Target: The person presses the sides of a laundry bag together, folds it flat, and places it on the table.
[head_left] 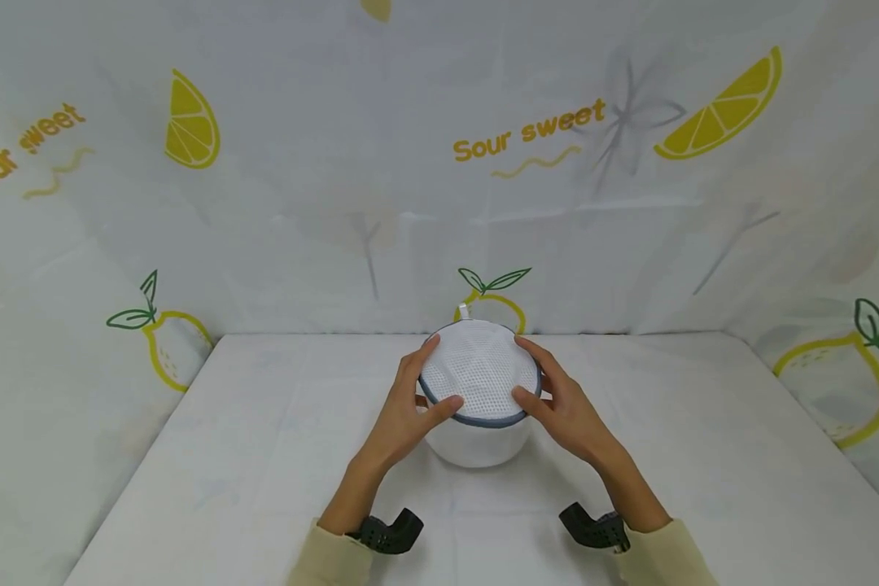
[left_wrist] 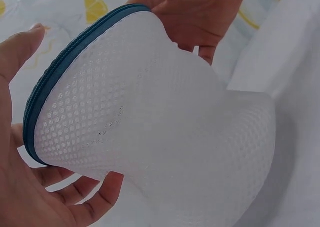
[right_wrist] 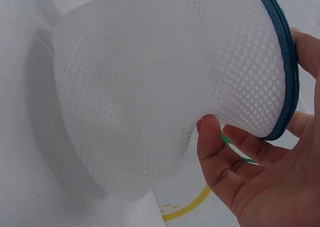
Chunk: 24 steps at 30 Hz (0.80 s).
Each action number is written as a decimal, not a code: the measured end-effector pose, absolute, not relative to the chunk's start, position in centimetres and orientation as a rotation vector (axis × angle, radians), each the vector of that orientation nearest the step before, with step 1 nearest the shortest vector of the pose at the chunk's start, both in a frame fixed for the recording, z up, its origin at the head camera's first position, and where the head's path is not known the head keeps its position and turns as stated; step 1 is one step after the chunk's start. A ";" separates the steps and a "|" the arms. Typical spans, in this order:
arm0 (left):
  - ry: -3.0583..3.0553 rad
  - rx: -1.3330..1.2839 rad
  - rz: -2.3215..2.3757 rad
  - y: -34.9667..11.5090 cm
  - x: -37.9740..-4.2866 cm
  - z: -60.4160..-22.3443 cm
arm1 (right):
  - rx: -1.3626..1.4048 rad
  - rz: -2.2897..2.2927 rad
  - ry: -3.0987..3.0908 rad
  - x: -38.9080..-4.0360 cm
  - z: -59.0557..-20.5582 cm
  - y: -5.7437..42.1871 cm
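A white mesh laundry bag (head_left: 479, 366) with a round top and a blue-grey zipper edge stands upright on the table, a small white tab at its back. My left hand (head_left: 410, 403) grips its left side, thumb over the top rim and fingers around the outside. On the opposite side my right hand (head_left: 567, 407) holds it the same way. In the left wrist view the bag's mesh wall (left_wrist: 165, 112) bulges and dents where the fingers press. The right wrist view shows curled fingertips (right_wrist: 210, 129) pushing into the mesh wall. What the bag holds inside cannot be seen.
A white cloth covers the table (head_left: 264, 456), and a white backdrop (head_left: 300, 203) printed with lemons and lettering rises behind and at the sides. Each wrist wears a black camera mount (head_left: 391, 533), close above the table's near part.
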<state>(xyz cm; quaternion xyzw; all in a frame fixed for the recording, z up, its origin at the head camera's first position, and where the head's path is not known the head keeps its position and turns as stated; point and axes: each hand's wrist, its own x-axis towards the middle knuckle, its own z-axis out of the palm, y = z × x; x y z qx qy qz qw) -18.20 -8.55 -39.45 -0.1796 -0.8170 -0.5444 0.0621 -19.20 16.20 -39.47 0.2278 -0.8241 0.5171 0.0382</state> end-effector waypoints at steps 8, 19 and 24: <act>-2.425 -0.597 -1.711 -8.6 -18.5 -39.7 | 0.671 1.600 -2.526 -19.4 -39.6 16.2; -2.391 -0.592 -1.872 -8.6 -18.5 -40.2 | 0.699 1.653 -2.511 -19.5 -40.0 16.3; -2.427 -0.572 -1.856 -8.5 -18.4 -40.4 | 0.710 1.654 -2.522 -19.4 -40.0 16.0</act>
